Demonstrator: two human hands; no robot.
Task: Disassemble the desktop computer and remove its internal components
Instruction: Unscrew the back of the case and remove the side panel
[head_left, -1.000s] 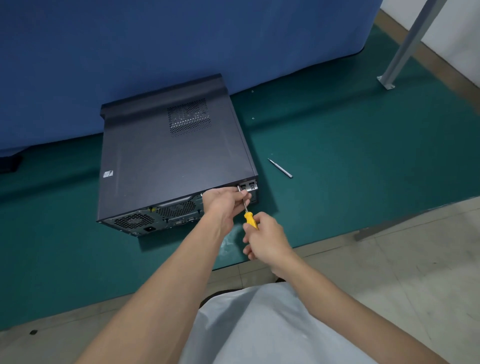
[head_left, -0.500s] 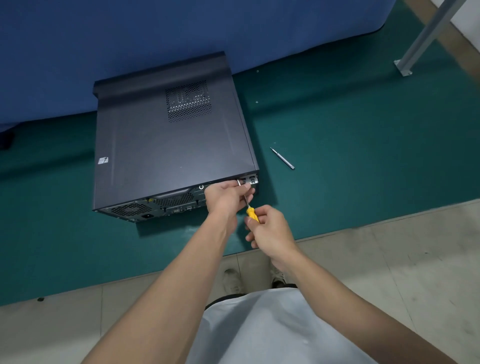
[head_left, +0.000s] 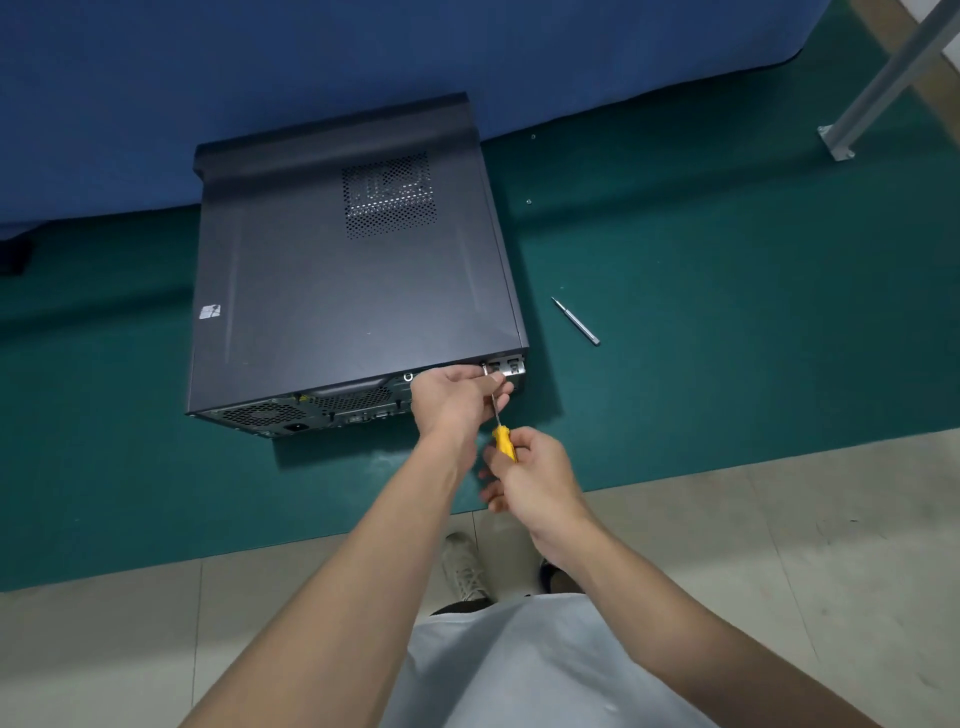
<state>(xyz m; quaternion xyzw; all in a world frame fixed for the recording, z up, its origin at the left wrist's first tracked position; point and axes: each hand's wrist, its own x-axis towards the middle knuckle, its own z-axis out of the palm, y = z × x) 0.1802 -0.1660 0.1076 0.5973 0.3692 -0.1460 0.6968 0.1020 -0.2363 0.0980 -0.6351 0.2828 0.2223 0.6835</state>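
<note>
Green matting (head_left: 727, 312) covers the floor below a blue drape (head_left: 260, 78) that fills the upper part of the frame. The desktop computer (head_left: 353, 291) lies flat on the matting, left of centre, with its rear panel toward me.

My left hand (head_left: 457, 395) sits at the right end of that rear edge. Its fingers are curled round the metal shaft of the screwdriver (head_left: 505, 441), steadying the tip against what I take to be a cover screw beside the silver bracket. My right hand (head_left: 535, 478), just below it in the frame, is wrapped round the yellow handle. So my 2 hands are both clasped on 1 tool.

I judge this an opening step: freeing the rear screws that hold the top panel. The next move calls for firm inward pressure while I turn, so the tip stays seated and doesn't slip and chew the head. Then my left fingers should catch the screw as it comes loose.

As a container, the case is closed. Its cover is on, and nothing inside shows except dim shapes behind the vent grille, too faint to name.

A slim silver tool (head_left: 575, 321) lies on the matting right of the case, well apart from my hands.
</note>
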